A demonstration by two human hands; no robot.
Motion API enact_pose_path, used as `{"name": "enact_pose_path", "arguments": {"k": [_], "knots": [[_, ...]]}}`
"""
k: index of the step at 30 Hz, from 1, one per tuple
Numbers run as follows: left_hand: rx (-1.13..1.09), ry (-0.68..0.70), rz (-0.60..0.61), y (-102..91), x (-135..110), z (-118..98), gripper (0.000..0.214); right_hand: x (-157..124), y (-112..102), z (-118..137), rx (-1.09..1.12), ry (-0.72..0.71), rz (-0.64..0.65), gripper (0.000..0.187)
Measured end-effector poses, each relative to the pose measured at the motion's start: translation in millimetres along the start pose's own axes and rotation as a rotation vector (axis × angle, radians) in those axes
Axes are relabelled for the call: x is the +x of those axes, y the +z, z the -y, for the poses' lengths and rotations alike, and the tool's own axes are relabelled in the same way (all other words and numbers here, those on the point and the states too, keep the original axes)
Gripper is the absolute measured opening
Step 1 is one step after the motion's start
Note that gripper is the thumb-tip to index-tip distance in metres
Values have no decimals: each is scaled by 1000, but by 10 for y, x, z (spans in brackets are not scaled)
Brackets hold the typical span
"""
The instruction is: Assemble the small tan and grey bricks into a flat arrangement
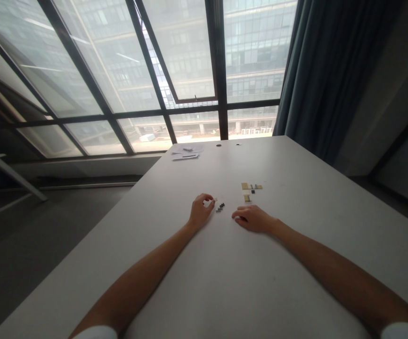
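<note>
My left hand (201, 210) rests on the white table with thumb and index finger drawn together at a small pale piece (216, 199), which appears pinched at their tips. Just right of those fingertips lies a loose group of small dark pieces (221, 206). My right hand (252, 218) lies on the table to the right of them, its fingers curled in; whatever they may hold is hidden. Beyond it are a short block of yellowish pieces (247, 198), a black piece (253, 191) and a longer yellow-and-grey row (251, 186). These pieces are too small to name.
Papers (188, 149) with small items on them lie at the table's far left corner. A round dark spot (218, 145) and a small dark-and-white item (238, 144) are near the far edge. Windows stand behind the table (197, 282), and a dark curtain (317, 70) hangs at right.
</note>
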State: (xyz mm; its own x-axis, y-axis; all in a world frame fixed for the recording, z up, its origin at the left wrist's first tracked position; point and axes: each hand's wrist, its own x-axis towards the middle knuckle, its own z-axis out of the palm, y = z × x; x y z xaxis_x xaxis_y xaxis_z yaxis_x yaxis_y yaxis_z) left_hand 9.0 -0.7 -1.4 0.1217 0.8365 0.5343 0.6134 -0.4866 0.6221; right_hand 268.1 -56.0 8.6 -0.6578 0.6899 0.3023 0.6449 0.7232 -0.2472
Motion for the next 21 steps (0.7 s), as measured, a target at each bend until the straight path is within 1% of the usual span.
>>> {"name": "enact_pose_path", "arguments": {"k": [3,7,11,13,15,18,21], "knots": [[-61,54,40,-13,-48,-138,7,0,-4,2,-1,5,3,18],[-167,138,171,-26,-113,-285,6,6,-6,19,-15,14,11,18],[-212,165,245,-11,-143,-306,9,21,17,30,-34,53,-8,17],[-224,184,289,0,-152,-293,12,24,41,17,-22,93,-57,16],[-230,204,332,7,-161,-284,14,22,65,-8,6,109,-115,20],[-236,213,353,4,-173,-295,13,15,83,-37,52,45,-175,26],[-255,218,357,-12,-176,-321,10,17,69,-35,78,-37,-218,19]]}}
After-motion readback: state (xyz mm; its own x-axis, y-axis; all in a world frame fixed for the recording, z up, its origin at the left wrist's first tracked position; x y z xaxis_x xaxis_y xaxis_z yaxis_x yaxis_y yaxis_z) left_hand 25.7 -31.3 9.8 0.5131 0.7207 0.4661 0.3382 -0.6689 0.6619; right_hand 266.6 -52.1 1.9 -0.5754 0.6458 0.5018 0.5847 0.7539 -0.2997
